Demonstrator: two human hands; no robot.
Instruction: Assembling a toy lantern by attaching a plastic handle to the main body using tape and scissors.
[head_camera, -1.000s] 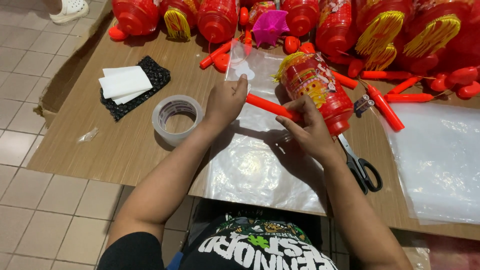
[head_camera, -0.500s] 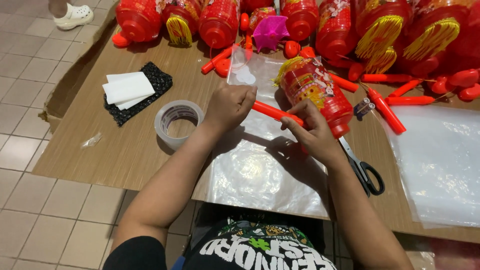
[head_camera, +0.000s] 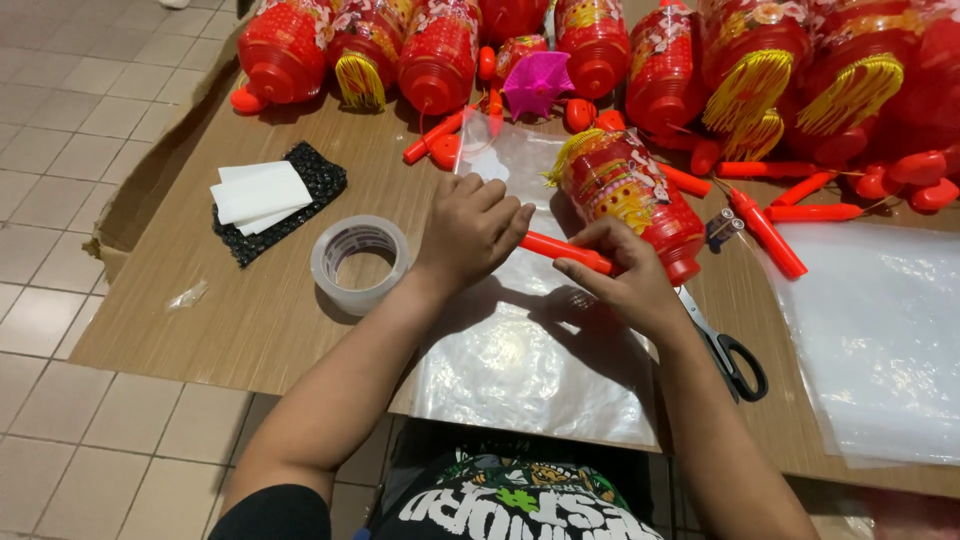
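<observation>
The left hand (head_camera: 472, 228) is curled shut around one end of an orange plastic handle stick (head_camera: 565, 252), and the right hand (head_camera: 628, 277) pinches the same stick nearer its far end, fingers closed on it. The stick lies across a clear plastic bag (head_camera: 520, 350) spread flat on the counter (head_camera: 250, 320), and its right end meets the red lantern (head_camera: 630, 200) that lies tilted on its side just beyond the right hand.

The row of finished red lanterns (head_camera: 440, 50) at the back of the counter stands close behind this work; a sudden jerk of the stick could knock the tilted lantern into them and set several rolling. The lantern in hand looks thin-walled and printed, so squeezing or levering hard at the joint with the stick may well crease it or crack the fitting. The bag underneath is slick, and both forearms rest over it, so it could slide toward the counter edge and carry the lantern along. The scissors (head_camera: 735, 355) lie touching the right wrist, blades pointing up under the lantern; a backward pull of that arm could catch them. The roll of clear tape (head_camera: 358, 262) sits just beside the left wrist and could be nudged off toward the edge.
</observation>
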